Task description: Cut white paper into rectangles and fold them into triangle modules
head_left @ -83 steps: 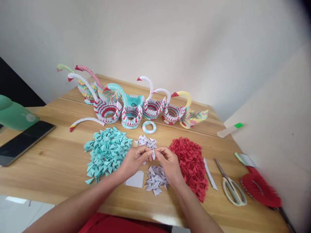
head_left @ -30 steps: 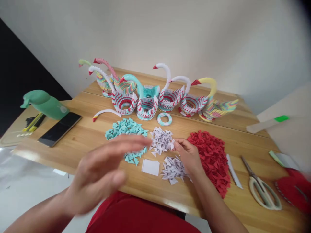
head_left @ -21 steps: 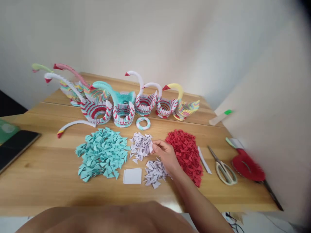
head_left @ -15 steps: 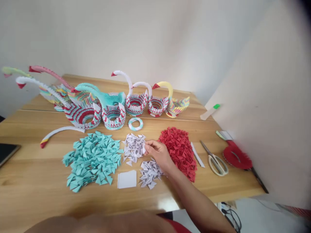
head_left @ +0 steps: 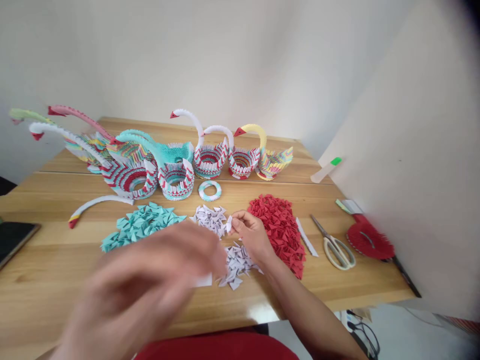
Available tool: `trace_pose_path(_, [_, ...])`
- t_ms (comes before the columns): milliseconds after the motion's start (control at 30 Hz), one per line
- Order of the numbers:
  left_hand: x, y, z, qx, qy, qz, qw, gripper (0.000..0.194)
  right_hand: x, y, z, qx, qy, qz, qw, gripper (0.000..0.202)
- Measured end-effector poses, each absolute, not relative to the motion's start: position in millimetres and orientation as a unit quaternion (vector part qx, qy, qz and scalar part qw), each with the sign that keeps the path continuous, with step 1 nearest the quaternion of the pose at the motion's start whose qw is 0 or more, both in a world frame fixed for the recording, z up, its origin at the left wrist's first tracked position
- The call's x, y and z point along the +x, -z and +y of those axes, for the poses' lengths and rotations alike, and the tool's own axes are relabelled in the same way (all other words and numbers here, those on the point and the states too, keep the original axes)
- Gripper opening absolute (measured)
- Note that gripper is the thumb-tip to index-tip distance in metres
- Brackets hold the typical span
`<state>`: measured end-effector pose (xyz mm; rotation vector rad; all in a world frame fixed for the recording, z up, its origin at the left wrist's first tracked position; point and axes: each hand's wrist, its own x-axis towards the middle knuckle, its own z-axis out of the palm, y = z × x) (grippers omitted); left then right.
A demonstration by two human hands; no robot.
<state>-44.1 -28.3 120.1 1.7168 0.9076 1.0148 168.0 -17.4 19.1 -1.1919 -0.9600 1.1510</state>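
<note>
My right hand (head_left: 252,234) pinches a small white folded paper piece (head_left: 229,224) between thumb and fingers, just right of the back pile of white pieces (head_left: 210,218). Blurred by motion, my left hand (head_left: 150,280) hangs large in the foreground, over part of the teal pile (head_left: 142,222) and most of a white paper stack (head_left: 204,281); its finger shape is smeared. A second white pile (head_left: 236,264) lies below my right hand. The red pile (head_left: 277,230) is just right of it.
Several folded-paper swans (head_left: 176,180) stand along the back. In front of them lie a paper ring (head_left: 210,191) and a loose white neck (head_left: 99,201). Scissors (head_left: 337,250), a white strip (head_left: 306,237) and a red paper piece (head_left: 369,241) are at right, a dark device (head_left: 15,240) at left.
My left hand has come up from the bottom edge and now covers part of the teal pile and the white stack. My right hand has shifted slightly right with the white piece.
</note>
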Motion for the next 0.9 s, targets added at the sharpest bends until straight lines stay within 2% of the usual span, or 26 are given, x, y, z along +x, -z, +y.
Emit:
trace_pose_path(200, [-10.2,-70.5,9.2,0.7,-0.428,0.401,0.409,0.013,167.0,-21.7,-21.0,-0.481,-0.5,-0.429,0.579,0.011])
trace_pose_path(300, [-3.4,-51.0,11.7,0.703,-0.405,0.395,0.43,0.011,165.8,-20.5,-21.5,-0.482,-0.494,-0.437,0.576,0.009])
trace_pose_path(467, [-1.8,-46.5,9.9,0.676,-0.39,0.377,0.499,0.017,164.4,-19.1,-22.5,-0.492,-0.473,-0.472,0.557,0.006])
trace_pose_path(700, [-0.8,-43.6,12.5,0.654,-0.378,0.379,0.535,0.021,164.6,-19.4,-23.5,-0.521,-0.421,-0.519,0.531,0.01])
trace_pose_path(767, [-0.8,-41.9,11.5,0.674,-0.38,0.374,0.512,0.023,164.2,-19.2,-24.0,-0.525,-0.411,-0.53,0.524,0.011])
trace_pose_path(900, [-0.8,-38.5,9.5,0.737,-0.381,0.405,0.385,0.019,161.3,-18.3,-24.9,-0.528,-0.394,-0.544,0.52,0.01])
